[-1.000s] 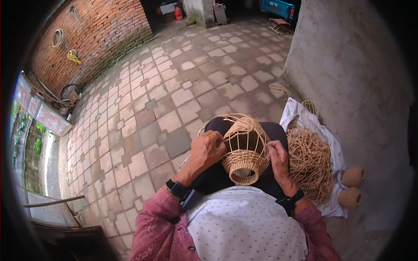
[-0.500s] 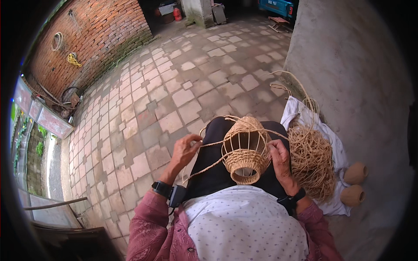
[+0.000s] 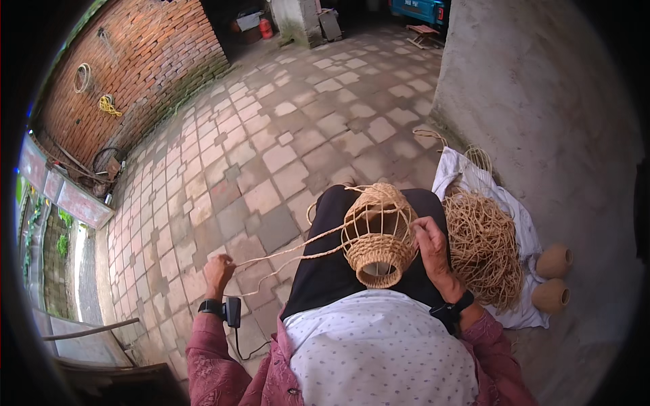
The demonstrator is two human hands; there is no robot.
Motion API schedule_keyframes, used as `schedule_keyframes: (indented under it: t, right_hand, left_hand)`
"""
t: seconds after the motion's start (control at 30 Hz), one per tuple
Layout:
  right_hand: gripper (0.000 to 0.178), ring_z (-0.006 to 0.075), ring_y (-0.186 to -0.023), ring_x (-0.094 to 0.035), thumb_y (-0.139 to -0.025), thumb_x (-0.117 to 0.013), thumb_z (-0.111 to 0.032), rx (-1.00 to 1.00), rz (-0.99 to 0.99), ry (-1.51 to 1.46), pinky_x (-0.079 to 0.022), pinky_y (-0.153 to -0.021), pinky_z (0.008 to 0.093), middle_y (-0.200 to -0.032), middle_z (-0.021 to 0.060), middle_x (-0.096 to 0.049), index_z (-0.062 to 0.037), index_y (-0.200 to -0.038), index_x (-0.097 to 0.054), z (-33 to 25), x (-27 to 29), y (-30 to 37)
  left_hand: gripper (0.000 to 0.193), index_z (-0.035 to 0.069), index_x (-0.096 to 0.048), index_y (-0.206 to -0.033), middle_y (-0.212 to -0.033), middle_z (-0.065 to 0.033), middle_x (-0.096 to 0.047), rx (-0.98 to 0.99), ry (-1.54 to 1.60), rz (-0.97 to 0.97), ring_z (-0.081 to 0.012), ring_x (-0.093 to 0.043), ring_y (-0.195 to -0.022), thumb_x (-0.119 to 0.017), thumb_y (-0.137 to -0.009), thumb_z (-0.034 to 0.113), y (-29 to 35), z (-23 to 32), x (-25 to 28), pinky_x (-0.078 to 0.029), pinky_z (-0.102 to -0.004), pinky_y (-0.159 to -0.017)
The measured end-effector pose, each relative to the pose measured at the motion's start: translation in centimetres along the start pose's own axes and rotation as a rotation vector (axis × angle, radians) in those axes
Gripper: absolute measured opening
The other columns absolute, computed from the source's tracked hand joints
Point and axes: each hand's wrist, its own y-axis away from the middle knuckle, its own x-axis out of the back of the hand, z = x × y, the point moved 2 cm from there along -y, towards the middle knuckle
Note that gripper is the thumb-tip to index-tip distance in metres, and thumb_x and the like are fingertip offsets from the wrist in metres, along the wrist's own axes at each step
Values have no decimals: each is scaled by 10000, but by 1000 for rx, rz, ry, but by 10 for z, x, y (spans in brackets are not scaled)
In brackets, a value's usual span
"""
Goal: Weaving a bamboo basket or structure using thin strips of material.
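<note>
A partly woven straw basket lies across my lap on dark trousers, its round mouth facing me. Bare upright ribs show between its woven neck and the woven far part. My left hand is out to the left, pinching a twisted straw cord that runs taut to the basket's ribs. A second strand hangs slacker below it. My right hand is closed at the basket's right side; its fingertips are partly hidden against the ribs.
On my right, a heap of tan straw cord lies on a white cloth, beside two small round tan pots. A grey wall rises beyond them. Paving stones spread ahead to a brick wall.
My left hand has moved out to the left and down, drawing the cord longer and tighter. The loop over the basket's right side is gone. My right hand stays by the basket.
</note>
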Motion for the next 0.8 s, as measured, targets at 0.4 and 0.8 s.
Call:
schedule_keyframes:
  t: [0.4, 0.8]
  right_hand:
    - [126, 34, -626, -474, -935, -530, -119, 35, 47, 7, -405, -575, 214, -697, -29, -534, -30, -951, -618, 0, -3, 2]
    - [126, 240, -695, -621, -864, -585, -39, 423, -27, 295, -493, -626, 317, -832, 114, -591, -16, -984, -618, -56, -4, 5]
  left_hand:
    - [211, 21, -690, -914, -807, -188, -661, -637, 624, -58, -356, -650, -743, -634, -861, 218, 31, 224, 74, -509, -405, -660]
    - [166, 60, -684, -1002, -833, -111, -651, -509, 714, 56, -203, -624, -719, -615, -853, 79, 25, 225, 117, -487, -299, -675]
